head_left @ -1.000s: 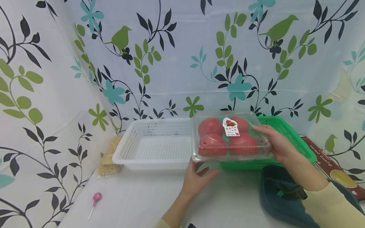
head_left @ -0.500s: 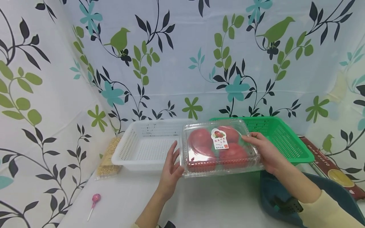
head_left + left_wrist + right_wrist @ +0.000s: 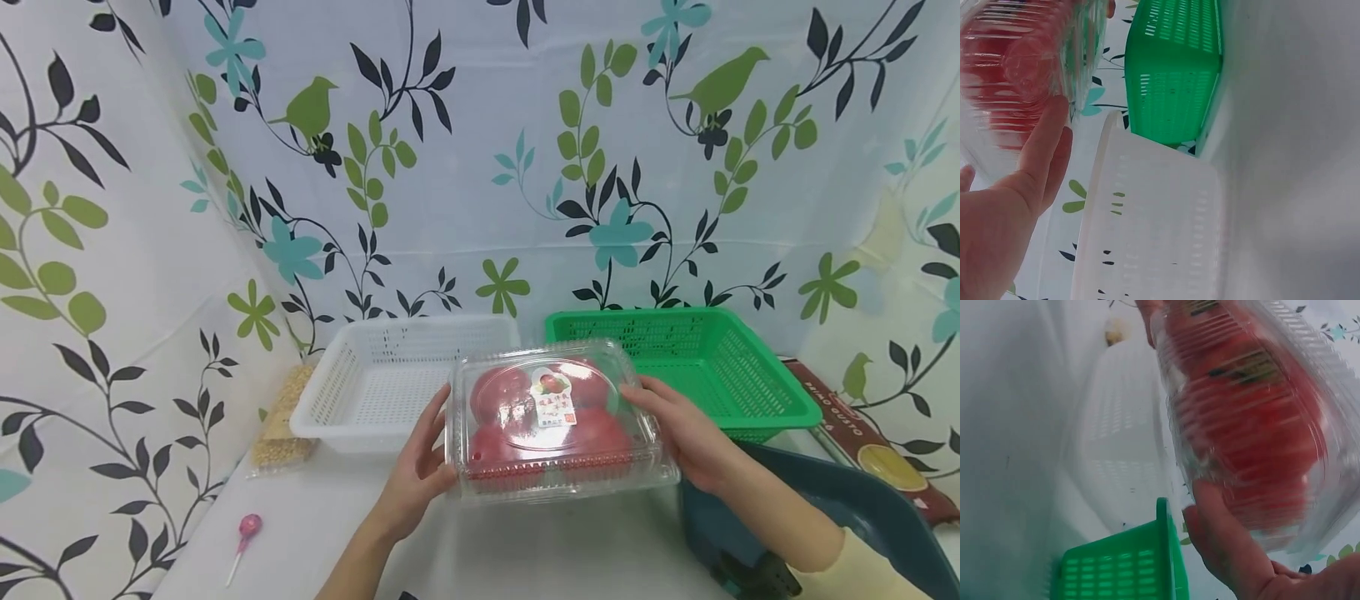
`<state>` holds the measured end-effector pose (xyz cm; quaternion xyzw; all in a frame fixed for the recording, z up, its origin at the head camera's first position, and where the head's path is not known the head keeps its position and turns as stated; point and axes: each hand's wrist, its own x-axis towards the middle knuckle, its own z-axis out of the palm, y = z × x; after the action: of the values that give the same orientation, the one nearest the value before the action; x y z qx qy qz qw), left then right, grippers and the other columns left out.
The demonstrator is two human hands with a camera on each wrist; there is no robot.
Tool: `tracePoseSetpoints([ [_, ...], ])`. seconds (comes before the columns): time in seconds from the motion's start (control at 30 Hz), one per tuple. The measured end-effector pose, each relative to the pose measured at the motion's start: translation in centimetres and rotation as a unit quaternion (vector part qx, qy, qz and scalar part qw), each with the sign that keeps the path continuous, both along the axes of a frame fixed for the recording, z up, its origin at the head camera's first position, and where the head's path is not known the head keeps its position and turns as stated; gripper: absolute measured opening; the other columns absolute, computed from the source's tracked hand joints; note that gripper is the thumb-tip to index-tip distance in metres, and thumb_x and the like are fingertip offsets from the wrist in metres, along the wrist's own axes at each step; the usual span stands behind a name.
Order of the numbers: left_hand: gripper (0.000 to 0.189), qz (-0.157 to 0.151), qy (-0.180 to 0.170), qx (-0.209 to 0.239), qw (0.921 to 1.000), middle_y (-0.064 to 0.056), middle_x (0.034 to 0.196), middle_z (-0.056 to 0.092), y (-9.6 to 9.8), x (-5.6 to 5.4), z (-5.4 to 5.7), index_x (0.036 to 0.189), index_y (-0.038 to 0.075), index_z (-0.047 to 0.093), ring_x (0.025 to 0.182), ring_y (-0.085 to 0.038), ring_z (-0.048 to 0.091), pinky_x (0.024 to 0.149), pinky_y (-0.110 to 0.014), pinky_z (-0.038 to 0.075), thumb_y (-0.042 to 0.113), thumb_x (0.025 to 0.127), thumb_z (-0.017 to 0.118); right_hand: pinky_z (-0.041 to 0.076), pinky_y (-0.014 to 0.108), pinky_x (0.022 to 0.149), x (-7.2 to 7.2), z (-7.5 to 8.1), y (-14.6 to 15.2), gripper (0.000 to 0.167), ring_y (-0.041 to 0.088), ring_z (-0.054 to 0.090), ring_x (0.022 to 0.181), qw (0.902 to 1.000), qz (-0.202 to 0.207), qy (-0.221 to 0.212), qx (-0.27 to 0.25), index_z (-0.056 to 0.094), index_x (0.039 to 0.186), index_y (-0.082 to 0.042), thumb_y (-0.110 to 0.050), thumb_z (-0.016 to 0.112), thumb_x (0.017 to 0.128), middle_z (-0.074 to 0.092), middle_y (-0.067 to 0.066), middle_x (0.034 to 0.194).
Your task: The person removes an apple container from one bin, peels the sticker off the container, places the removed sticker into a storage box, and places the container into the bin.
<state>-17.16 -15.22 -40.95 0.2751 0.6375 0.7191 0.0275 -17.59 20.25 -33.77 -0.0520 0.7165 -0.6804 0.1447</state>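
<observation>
A clear plastic box [image 3: 517,454] of round red fruit, with a white fruit label [image 3: 552,396] on its lid, is held up in front of the two baskets, its lid facing the head camera. My right hand [image 3: 686,429] grips its right end, thumb on the lid and fingers underneath, as the right wrist view shows. At the opposite end my left hand [image 3: 416,471] holds the box, thumb at the near corner and fingers along the side and below. In the left wrist view those fingers [image 3: 1047,137] lie against the ribbed wall. Box undersides show red fruit [image 3: 1254,425] through the plastic.
Behind the box stand a white basket [image 3: 330,425] and, to its right, a green basket [image 3: 780,400]. A dark blue tub [image 3: 840,492] is at the right, near a brown packet [image 3: 847,412]. Farther left lie a bag of yellow grains [image 3: 281,433] and a pink lollipop [image 3: 249,527].
The box has come down, nearer and to the left, out from over the green basket. My left hand has shifted from beneath the box to its left end.
</observation>
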Motion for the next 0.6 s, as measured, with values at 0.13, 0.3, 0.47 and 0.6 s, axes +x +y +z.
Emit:
tracePoseSetpoints([
  [0.13,0.088,-0.011,-0.004,-0.014,0.9998,-0.02,0.165,0.013,-0.9,0.6,-0.1,0.163,0.027,0.018,0.137,-0.049,0.039,0.099,-0.039,0.05,0.035,0.093,0.071,0.057,0.042,0.084,0.4,-0.6,0.2,0.073,0.022,0.065,0.1,0.9987,0.05,-0.006,0.002,0.008,0.161,-0.007,-0.04,0.045,0.106,0.061,0.01,0.118],
  [0.3,0.089,-0.033,-0.003,-0.026,0.9991,-0.023,0.164,0.012,-2.0,1.2,-0.3,0.163,0.023,0.02,0.135,-0.052,0.041,0.097,-0.04,0.052,0.036,0.092,0.073,0.058,0.044,0.081,1.0,-1.6,0.7,0.071,0.024,0.069,0.096,0.9939,0.109,-0.01,-0.014,0.002,0.16,-0.007,-0.038,0.04,0.108,0.066,0.007,0.11],
  [0.47,0.091,-0.074,-0.001,-0.018,0.9971,-0.028,0.163,0.01,-3.0,1.5,-0.6,0.163,0.02,0.018,0.132,-0.053,0.043,0.095,-0.045,0.053,0.033,0.093,0.074,0.06,0.048,0.075,1.6,-2.2,1.1,0.062,0.033,0.072,0.093,0.9887,0.148,-0.011,-0.022,0.01,0.155,-0.004,-0.032,0.041,0.109,0.066,0.011,0.112],
  [0.6,0.093,-0.101,-0.008,-0.01,0.9948,-0.028,0.163,0.01,-3.5,2.0,-0.7,0.163,0.019,0.017,0.128,-0.049,0.049,0.093,-0.048,0.054,0.027,0.092,0.076,0.06,0.051,0.075,2.0,-2.7,1.1,0.058,0.037,0.072,0.094,0.9867,0.161,-0.016,-0.02,0.018,0.152,-0.002,-0.03,0.044,0.108,0.067,0.014,0.115],
])
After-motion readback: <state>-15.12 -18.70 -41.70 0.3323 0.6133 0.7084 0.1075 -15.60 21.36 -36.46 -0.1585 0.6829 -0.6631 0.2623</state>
